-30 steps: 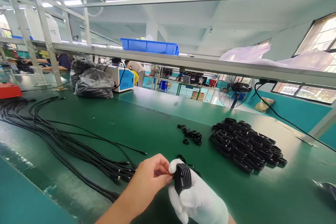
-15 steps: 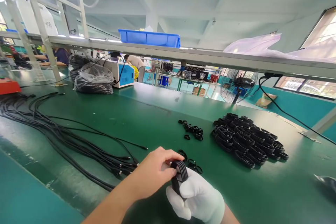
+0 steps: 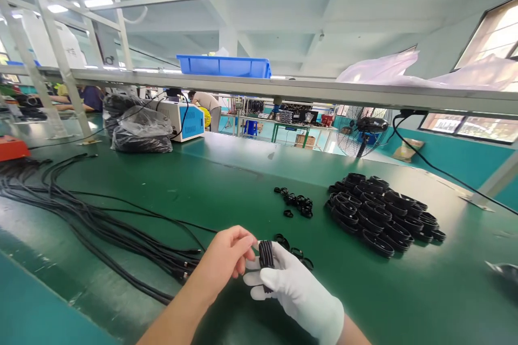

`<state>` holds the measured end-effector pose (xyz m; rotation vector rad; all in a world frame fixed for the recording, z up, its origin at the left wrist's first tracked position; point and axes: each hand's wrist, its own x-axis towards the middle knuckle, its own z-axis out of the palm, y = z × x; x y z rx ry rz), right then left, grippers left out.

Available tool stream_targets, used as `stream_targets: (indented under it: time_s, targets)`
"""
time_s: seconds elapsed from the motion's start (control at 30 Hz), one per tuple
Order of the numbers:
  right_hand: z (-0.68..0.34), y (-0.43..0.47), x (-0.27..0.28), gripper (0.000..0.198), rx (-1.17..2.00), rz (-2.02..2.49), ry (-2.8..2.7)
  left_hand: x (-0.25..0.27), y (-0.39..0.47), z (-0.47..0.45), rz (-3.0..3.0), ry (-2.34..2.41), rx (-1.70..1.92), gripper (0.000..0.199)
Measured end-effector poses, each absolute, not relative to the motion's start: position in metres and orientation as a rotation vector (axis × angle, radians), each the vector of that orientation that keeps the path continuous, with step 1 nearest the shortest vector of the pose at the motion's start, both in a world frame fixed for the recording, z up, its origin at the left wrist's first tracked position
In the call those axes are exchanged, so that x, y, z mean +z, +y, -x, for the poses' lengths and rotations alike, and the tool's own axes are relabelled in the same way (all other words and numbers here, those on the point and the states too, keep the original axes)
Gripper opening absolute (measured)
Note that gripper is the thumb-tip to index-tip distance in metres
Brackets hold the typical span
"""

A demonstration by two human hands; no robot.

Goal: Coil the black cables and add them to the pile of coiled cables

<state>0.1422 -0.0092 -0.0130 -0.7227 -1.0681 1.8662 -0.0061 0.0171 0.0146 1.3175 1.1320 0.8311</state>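
Observation:
My right hand point(image 3: 295, 288), in a white glove, grips a small coil of black cable point(image 3: 266, 254) between thumb and fingers. The loops stand side by side in a tight bundle. Just left of it is my bare left hand point(image 3: 227, 256), its fingers curled and thumb drawn in by the coil's edge. Whatever is between those fingertips is too small to make out. Behind the gloved hand lie several small black rings point(image 3: 297, 253), partly covered by it. More small rings point(image 3: 299, 202) are grouped farther back. Long loose black cables point(image 3: 101, 232) run along the table to the left.
A heap of coiled black cables point(image 3: 382, 218) is at the right of the green table point(image 3: 226, 188). Bagged goods point(image 3: 141, 129) and a blue-white machine point(image 3: 188, 118) stand at the back left. A shelf with a blue bin point(image 3: 224, 67) crosses above.
My left hand has shifted left, off the top of the coil to its side. The gloved hand has turned the coil and moved it slightly left. The view has tilted a little.

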Motion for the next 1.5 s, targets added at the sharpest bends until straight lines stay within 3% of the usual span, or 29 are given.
stream_targets:
  time_s: [0.3, 0.43, 0.57, 1.07, 1.5]
  targets:
    - [-0.143, -0.010, -0.015, 0.043, 1.938, 0.809, -1.098, 0.001, 0.005, 0.003, -1.317, 1.115, 0.789, 0.025]
    - [-0.144, -0.010, -0.017, 0.047, 1.997, 0.772, -1.022, 0.002, 0.001, 0.006, -1.639, 1.322, 0.967, 0.012]
    - [-0.141, -0.008, -0.021, 0.048, 1.962, 0.774, -1.120, -0.004, -0.004, 0.003, -1.947, 1.333, 1.066, 0.028]
    - [-0.136, -0.010, -0.009, 0.050, 1.963, 0.716, -1.055, -0.024, 0.006, -0.005, -1.870, 1.330, 1.362, 0.024]
    - [-0.146, -0.009, -0.014, 0.043, 1.982, 0.653, -1.063, 0.013, -0.009, 0.015, -1.761, 1.232, 0.853, 0.011]
